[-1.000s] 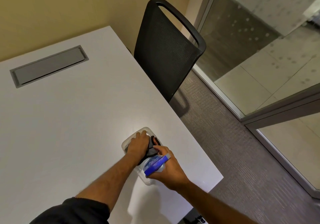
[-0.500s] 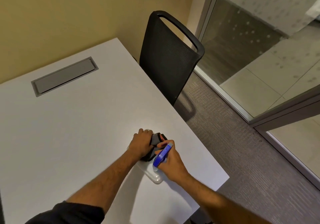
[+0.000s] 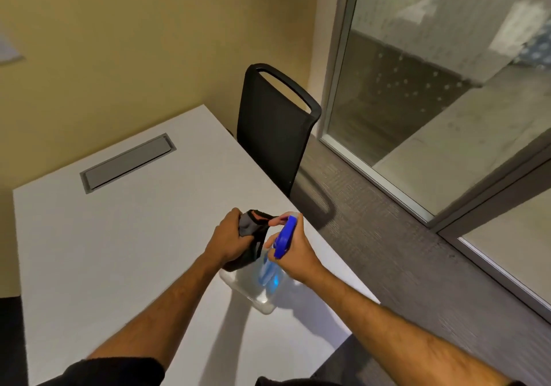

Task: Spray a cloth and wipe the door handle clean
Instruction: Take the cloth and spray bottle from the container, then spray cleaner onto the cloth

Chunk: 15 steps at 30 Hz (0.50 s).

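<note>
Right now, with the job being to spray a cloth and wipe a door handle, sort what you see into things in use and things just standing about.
In use:
- dark cloth, in the left hand
- spray bottle, blue-topped, in the right hand

Just standing about:
- clear tub
- white table
- black chair
- grey cable hatch
- glass wall

No door handle is in view.

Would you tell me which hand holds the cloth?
The left hand grips the dark cloth; the right hand holds the blue-topped spray bottle instead.
</note>
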Each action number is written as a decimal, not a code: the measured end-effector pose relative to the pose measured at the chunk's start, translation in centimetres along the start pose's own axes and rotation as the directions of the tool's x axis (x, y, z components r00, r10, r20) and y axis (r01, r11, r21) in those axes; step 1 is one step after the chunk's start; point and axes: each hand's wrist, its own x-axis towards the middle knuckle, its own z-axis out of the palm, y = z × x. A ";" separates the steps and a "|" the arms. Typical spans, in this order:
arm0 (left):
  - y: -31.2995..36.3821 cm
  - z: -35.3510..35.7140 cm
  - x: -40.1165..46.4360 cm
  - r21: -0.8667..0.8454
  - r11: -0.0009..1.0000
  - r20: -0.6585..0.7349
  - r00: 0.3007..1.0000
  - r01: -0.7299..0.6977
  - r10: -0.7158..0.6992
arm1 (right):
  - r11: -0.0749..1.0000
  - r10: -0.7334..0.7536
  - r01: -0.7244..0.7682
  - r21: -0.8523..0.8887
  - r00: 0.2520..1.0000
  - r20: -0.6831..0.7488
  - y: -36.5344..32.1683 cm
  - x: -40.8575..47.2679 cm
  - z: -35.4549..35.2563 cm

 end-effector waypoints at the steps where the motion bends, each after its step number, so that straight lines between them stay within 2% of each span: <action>1: 0.9 -0.2 -0.4 -0.023 1.000 -0.035 0.999 -0.007 0.006 | 0.999 -0.039 0.039 -0.004 0.999 -0.019 -0.7 -0.1 -0.7; 5: 6.0 -0.4 -1.1 -0.085 0.994 -0.155 0.986 -0.071 0.057 | 0.991 -0.126 0.125 -0.041 0.992 -0.031 -3.9 -0.7 -5.4; 9: 13.4 -0.6 -0.5 -0.158 0.970 -0.201 0.968 -0.183 0.150 | 0.981 -0.193 0.196 0.008 0.971 -0.141 -7.1 -2.1 -11.6; 12: 19.5 -0.4 -0.5 -0.200 0.950 -0.207 0.958 -0.240 0.199 | 0.971 -0.235 0.236 -0.024 0.945 -0.225 -9.7 -3.6 -16.0; 15: 25.6 0.4 -0.7 -0.323 0.910 -0.271 0.946 -0.262 0.177 | 0.956 -0.282 0.292 -0.009 0.917 -0.281 -12.1 -5.3 -20.5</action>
